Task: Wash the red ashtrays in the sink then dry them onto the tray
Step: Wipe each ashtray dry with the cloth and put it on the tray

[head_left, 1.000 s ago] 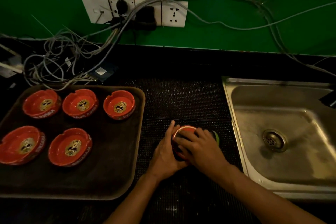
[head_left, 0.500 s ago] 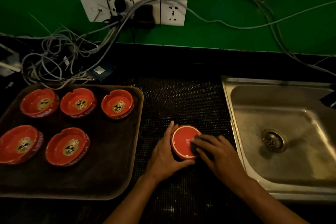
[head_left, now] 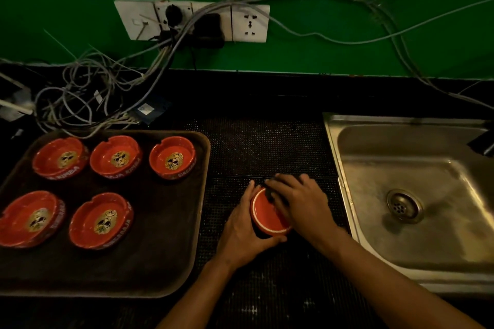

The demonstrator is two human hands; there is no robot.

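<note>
A red ashtray (head_left: 268, 215) is held upside down on the dark ribbed mat (head_left: 267, 147), between tray and sink. The left hand (head_left: 244, 232) is curled round its left rim, thumb along the near edge. The right hand (head_left: 300, 201) is pressed over its far right side, fingers bent on a dark cloth or sponge (head_left: 270, 184). It is judged rigid, glazed, breakable and slippery if wet, so it is best gripped by the rim. To the left, five ashtrays sit upright on the brown tray (head_left: 160, 270). To the right lies the steel sink (head_left: 374, 168).

Bar scullery: sink (head_left: 401, 222), branded ashtrays (head_left: 172, 156)
</note>
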